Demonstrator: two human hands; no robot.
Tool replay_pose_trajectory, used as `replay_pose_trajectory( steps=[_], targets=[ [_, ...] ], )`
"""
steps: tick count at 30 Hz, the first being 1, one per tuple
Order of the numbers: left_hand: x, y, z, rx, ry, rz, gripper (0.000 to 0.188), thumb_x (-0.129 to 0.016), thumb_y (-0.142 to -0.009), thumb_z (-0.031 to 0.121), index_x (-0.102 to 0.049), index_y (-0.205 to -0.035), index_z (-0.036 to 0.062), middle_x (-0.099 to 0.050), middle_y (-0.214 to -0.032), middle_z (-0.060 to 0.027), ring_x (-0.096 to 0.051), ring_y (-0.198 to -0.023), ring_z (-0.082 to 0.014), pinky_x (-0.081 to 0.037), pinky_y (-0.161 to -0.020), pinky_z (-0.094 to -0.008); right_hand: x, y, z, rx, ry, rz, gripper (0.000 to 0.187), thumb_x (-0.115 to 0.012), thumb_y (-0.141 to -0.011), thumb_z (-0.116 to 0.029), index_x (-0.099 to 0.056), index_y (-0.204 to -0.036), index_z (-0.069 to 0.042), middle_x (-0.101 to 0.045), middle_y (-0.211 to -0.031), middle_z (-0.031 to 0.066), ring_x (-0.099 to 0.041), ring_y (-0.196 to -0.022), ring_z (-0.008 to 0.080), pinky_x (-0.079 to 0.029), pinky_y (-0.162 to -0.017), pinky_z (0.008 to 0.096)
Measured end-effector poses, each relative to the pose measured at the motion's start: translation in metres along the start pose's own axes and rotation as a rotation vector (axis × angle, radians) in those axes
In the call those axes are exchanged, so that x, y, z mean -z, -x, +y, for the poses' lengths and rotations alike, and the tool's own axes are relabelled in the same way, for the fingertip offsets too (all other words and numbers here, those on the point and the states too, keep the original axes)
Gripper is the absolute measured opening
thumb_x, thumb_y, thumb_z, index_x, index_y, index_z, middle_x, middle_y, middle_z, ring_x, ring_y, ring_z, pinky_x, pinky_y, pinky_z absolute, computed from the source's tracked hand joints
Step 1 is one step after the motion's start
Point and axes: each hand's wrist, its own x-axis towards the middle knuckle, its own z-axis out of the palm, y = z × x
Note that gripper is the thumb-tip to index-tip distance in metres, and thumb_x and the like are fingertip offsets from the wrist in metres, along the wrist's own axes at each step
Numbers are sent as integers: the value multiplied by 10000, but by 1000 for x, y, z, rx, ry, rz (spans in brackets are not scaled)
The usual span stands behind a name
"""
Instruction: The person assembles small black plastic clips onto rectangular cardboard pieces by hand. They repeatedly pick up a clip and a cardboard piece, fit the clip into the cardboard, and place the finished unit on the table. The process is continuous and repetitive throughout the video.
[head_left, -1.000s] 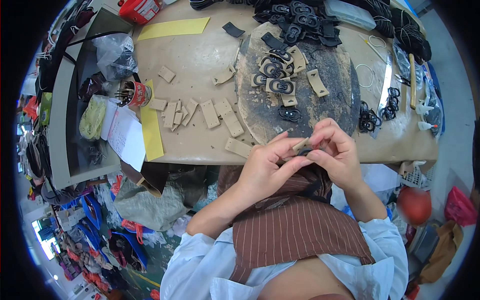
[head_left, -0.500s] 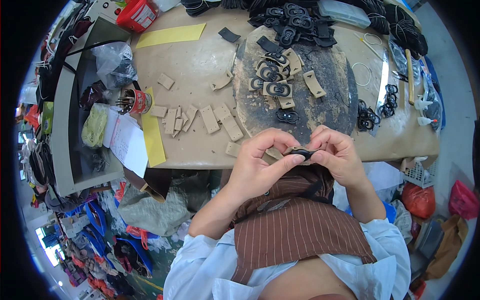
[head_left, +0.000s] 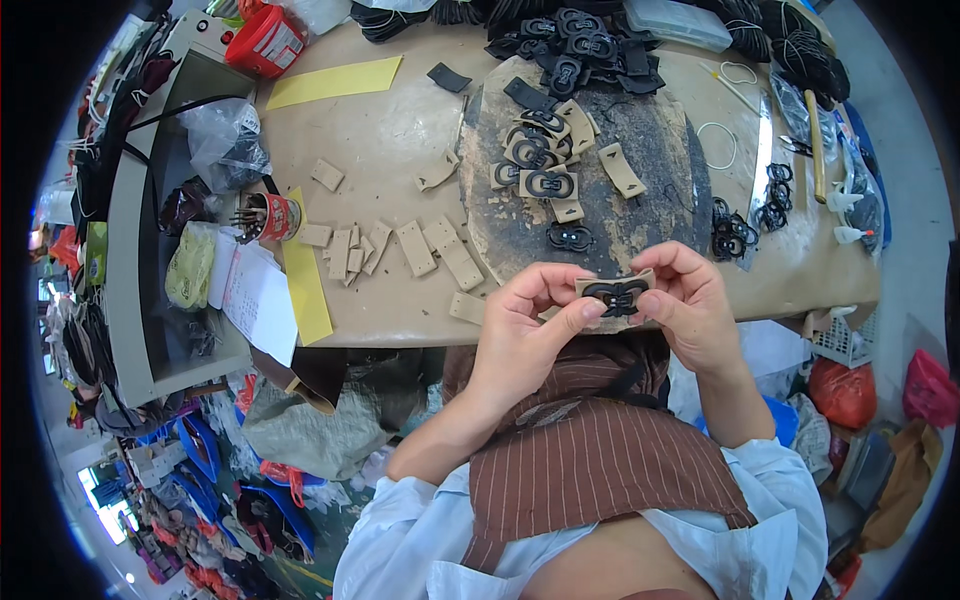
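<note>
Between both hands, just over the table's near edge, is a beige leather tab with a black buckle (head_left: 617, 294) on its face. My left hand (head_left: 540, 320) pinches its left end between thumb and fingers. Its right end is gripped by my right hand (head_left: 688, 305) in the same way. Beyond them, a dark round board (head_left: 650, 215) carries a pile of beige tabs with black buckles (head_left: 548, 183), a loose black buckle (head_left: 570, 237) and a single beige tab (head_left: 622, 171). Plain beige tabs (head_left: 416, 249) lie scattered to the left of the board.
Black tabs with buckles (head_left: 590, 45) are heaped at the back beside a clear plastic box (head_left: 680, 24). Black rings (head_left: 735, 232) and a wooden-handled tool (head_left: 817, 150) lie at the right. A red tin of tools (head_left: 278, 217), papers (head_left: 258, 290) and a red bucket (head_left: 268, 45) stand left.
My hands have tilted the beige tab, so the black buckle on it now faces up into view. Both hands have spread slightly apart. The whole view has shifted a little.
</note>
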Motion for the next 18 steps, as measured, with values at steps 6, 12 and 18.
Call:
replay_pose_trajectory(
  steps=[6,12,18],
  targets=[
    [-9,-1,2,-45,30,70,181,-631,-815,60,-571,-974,-1,-606,-834,-12,-528,-739,-41,-431,-702,-185,-11,-4,0,255,152,56,141,-632,-808,-40,-578,-926,16,-580,-852,22,-543,-763,63,-446,-685,209],
    [-1,-9,6,111,309,-86,135,-605,-842,97,-576,-943,12,-604,-864,-21,-526,-765,-49,-428,-716,-202,-4,-9,-15,0,178,-77,124,-590,-855,-102,-570,-904,10,-563,-812,-9,-512,-715,36,-419,-637,186],
    [3,-4,7,-49,-26,-82,124,-610,-835,99,-584,-927,20,-595,-868,-22,-521,-780,-60,-427,-727,-216,2,-14,-17,-62,147,-148,131,-590,-858,-124,-562,-901,-3,-557,-805,-17,-484,-706,22,-387,-618,165]
  ],
)
